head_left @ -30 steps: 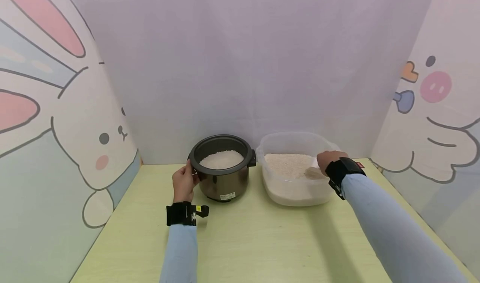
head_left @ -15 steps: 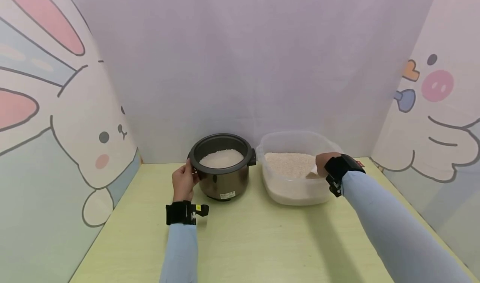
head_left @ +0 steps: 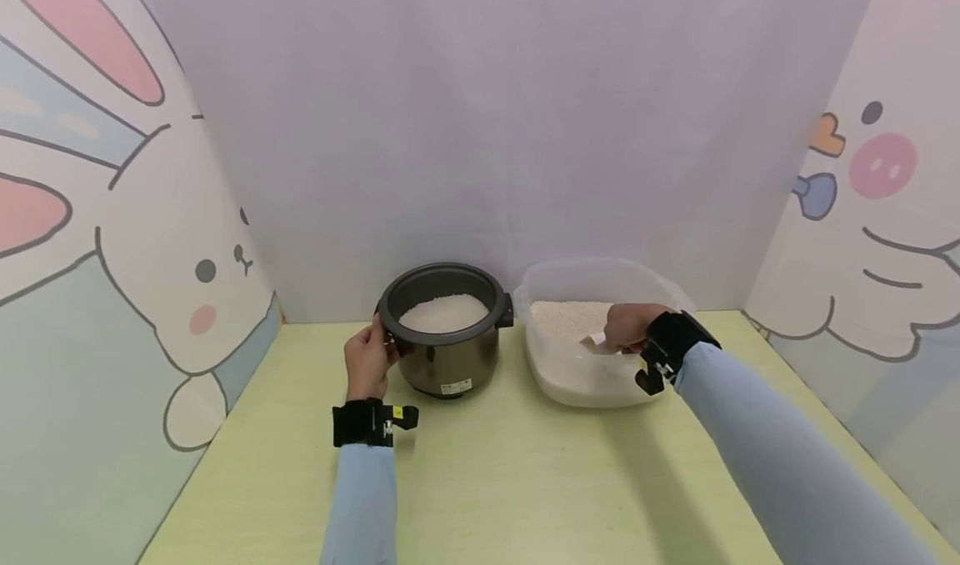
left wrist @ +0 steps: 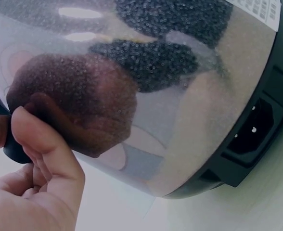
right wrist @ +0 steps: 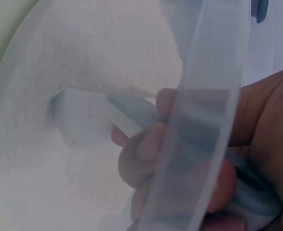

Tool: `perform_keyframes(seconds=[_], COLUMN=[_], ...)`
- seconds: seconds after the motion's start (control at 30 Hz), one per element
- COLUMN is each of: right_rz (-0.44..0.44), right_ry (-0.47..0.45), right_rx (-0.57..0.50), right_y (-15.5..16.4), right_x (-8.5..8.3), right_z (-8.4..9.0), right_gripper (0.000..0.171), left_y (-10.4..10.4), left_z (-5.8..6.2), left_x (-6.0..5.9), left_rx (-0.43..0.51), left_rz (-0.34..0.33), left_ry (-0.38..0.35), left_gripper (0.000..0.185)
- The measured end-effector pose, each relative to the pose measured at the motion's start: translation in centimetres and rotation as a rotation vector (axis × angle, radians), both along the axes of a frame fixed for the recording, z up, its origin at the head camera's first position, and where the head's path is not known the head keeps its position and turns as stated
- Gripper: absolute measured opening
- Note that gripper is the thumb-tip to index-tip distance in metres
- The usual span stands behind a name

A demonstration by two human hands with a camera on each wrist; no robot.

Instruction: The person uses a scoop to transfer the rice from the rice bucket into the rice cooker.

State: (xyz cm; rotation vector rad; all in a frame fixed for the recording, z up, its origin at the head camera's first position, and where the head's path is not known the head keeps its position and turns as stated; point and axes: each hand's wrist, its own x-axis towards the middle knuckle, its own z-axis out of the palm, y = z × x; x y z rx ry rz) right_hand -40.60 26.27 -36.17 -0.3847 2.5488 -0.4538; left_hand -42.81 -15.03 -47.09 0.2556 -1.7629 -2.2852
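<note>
A dark brown rice cooker [head_left: 446, 369] stands lidless at the back of the table, white rice [head_left: 442, 313] showing inside its pot. My left hand [head_left: 367, 361] pinches the black side handle [left wrist: 15, 147] of the cooker between thumb and fingers. To the right is a translucent plastic tub [head_left: 592, 386] holding more rice [head_left: 562, 319]. Reaching over the tub's near right rim, my right hand [head_left: 632, 327] grips the grey and white handle [right wrist: 136, 113] of a scoop [head_left: 595, 342]. In the right wrist view, the scoop's pale blade [right wrist: 86, 118] is partly sunk in the rice.
Cooker and tub stand side by side on a pale yellow-green table [head_left: 517, 482], close to a plain lilac backdrop [head_left: 480, 132]. Cartoon-printed panels, one with a rabbit [head_left: 150, 298], rise on both sides. A power socket [left wrist: 257, 127] shows low on the cooker's body.
My right hand has moved left inside the tub with the scoop, whose blade now points left across the rice. The left hand stays at the cooker's handle.
</note>
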Motion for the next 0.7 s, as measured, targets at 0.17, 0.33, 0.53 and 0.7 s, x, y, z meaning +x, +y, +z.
perform_keyframes(seconds=[0.17, 0.33, 0.53, 0.7], right_rz=[-0.129, -0.262, -0.323, -0.333], right_ry=[-0.026, -0.039, 0.050, 0.184], right_rx=[-0.116, -0.271, -0.309, -0.220], right_y=[-2.4, -3.7, -5.1, -5.6], right_x=[0.9, 0.7, 0.7, 0.7], right_z=[0.2, -0.7, -1.7, -2.6], right_gripper=[0.047, 0.049, 0.046, 0.046], left_y=[-0.2, -0.1, -0.1, -0.1], left_z=[0.0, 0.0, 0.1, 0.1], left_x=[-0.1, -0.2, -0.1, 0.0], left_rx=[0.009, 0.018, 0.017, 0.004], left_rz=[-0.013, -0.009, -0.001, -0.002], left_ry=[0.003, -0.001, -0.002, -0.004], left_gripper=[0.045, 0.043, 0.043, 0.046])
